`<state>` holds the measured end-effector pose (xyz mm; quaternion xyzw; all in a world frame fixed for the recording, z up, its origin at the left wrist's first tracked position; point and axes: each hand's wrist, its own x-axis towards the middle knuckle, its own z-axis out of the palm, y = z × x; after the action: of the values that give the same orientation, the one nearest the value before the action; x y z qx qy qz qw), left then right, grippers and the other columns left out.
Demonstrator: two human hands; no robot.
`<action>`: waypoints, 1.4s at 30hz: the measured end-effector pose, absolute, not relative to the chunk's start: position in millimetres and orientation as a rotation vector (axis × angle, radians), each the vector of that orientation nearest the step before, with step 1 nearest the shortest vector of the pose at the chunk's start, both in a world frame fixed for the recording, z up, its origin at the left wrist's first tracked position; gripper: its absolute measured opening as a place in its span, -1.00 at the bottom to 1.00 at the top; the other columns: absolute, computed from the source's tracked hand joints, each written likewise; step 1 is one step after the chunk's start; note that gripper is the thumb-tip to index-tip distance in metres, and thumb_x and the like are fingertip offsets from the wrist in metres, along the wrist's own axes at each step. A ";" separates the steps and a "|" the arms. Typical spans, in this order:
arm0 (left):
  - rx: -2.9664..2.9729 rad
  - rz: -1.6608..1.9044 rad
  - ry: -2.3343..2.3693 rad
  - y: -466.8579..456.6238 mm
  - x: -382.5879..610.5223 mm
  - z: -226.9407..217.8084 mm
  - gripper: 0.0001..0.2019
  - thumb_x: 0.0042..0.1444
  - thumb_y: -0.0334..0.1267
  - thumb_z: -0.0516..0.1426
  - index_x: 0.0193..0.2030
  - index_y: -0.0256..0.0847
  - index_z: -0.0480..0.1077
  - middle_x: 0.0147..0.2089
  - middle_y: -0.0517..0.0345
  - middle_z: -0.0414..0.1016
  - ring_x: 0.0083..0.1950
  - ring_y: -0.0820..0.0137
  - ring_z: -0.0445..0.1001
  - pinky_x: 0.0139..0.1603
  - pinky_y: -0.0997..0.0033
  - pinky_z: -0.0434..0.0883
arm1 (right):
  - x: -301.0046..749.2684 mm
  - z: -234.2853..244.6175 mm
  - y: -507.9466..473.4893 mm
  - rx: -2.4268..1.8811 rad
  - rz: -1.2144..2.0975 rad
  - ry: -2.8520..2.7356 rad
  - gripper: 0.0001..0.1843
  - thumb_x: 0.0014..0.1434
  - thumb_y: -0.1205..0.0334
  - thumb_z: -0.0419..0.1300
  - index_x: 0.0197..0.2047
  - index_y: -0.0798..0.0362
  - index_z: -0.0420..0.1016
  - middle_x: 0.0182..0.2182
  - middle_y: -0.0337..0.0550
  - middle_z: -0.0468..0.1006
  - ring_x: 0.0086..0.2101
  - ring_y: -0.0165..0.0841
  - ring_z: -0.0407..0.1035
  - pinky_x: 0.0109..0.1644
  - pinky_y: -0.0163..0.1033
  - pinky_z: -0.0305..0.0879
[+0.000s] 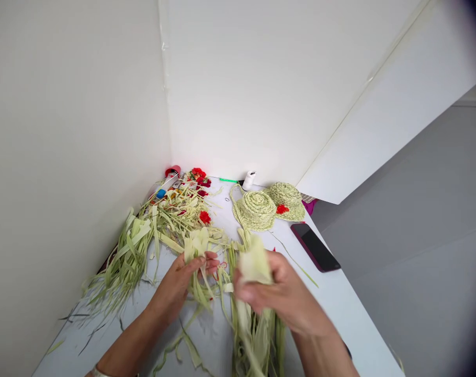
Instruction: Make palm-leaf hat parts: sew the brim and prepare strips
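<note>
1. The pale counter point(351, 309) is standing in a corner between white walls point(241, 89), and a grey surface point(418, 235) is showing past its right edge.
2. A heap of green strips point(134, 246) is covering the counter's left side; two woven hats point(257, 209) are sitting at the back right, and a phone point(316, 248) is lying near the right edge.
3. The left hand point(189, 267) is pinching a pale leaf point(194, 245) under its thumb, fingers reaching inward.
4. The right hand point(279, 288), blurred, is gripping a folded husk point(256, 262) above long strips.
5. The white spool point(249, 180) is showing a dark mark, too small to read.
</note>
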<state>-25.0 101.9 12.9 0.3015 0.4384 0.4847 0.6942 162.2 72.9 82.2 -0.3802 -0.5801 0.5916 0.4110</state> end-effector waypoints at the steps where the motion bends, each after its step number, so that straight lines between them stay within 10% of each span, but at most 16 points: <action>1: 0.676 1.026 0.922 99.6 -23.6 14.5 -0.69 0.03 -0.09 0.26 -0.14 -0.23 0.45 -0.19 0.05 0.58 -0.22 0.33 0.53 -0.20 0.39 0.45 | 151.6 77.6 78.6 -1.012 1.470 -1.446 -0.76 0.00 0.11 0.35 -0.41 0.09 0.44 -0.58 -0.30 0.34 -0.58 -0.51 0.16 -0.55 -0.38 0.08; 15: 0.772 1.049 0.893 99.2 -19.0 15.7 -0.70 0.12 -0.05 0.20 -0.44 -0.25 0.37 -0.53 0.28 0.28 -0.47 0.51 0.31 -0.35 0.50 0.32 | 134.5 43.2 103.8 -1.063 1.529 -1.102 -0.82 0.16 0.14 0.19 -0.25 0.06 0.52 -0.40 -0.20 0.51 -0.41 -0.36 0.35 -0.28 -0.28 0.31; 23: 0.971 1.082 1.047 99.1 -15.7 16.2 -0.61 -0.27 -0.12 0.41 -0.53 -0.20 0.26 -0.66 0.40 0.21 -0.59 0.55 0.11 -0.56 0.54 0.08 | 120.8 34.5 96.7 -1.071 1.257 -1.473 -0.57 0.33 -0.01 -0.01 -0.39 0.05 0.50 -0.44 -0.22 0.43 -0.37 -0.35 0.32 -0.18 -0.27 0.24; 37: 0.891 1.041 0.916 98.5 -17.9 10.0 -0.65 0.09 -0.08 0.20 -0.54 -0.17 0.17 -0.65 0.40 0.10 -0.61 0.55 0.12 -0.53 0.52 0.13 | 125.0 29.3 103.5 -1.071 1.356 -1.263 -0.64 0.04 -0.05 0.30 -0.23 0.06 0.49 -0.48 -0.21 0.45 -0.43 -0.33 0.34 -0.35 -0.26 0.28; 42: 0.995 1.058 1.005 101.0 -18.3 11.2 -0.67 -0.14 -0.12 0.35 -0.41 -0.20 0.30 -0.61 0.39 0.23 -0.57 0.54 0.13 -0.54 0.54 0.12 | 122.1 28.1 101.3 -1.062 1.347 -1.254 -0.74 0.12 0.02 0.24 -0.36 0.06 0.42 -0.54 -0.28 0.37 -0.49 -0.39 0.28 -0.38 -0.29 0.22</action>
<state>-18.3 101.0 11.2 0.4354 0.4398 0.4629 0.6346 122.1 101.3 28.1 -0.4365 -0.5157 0.5537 0.4868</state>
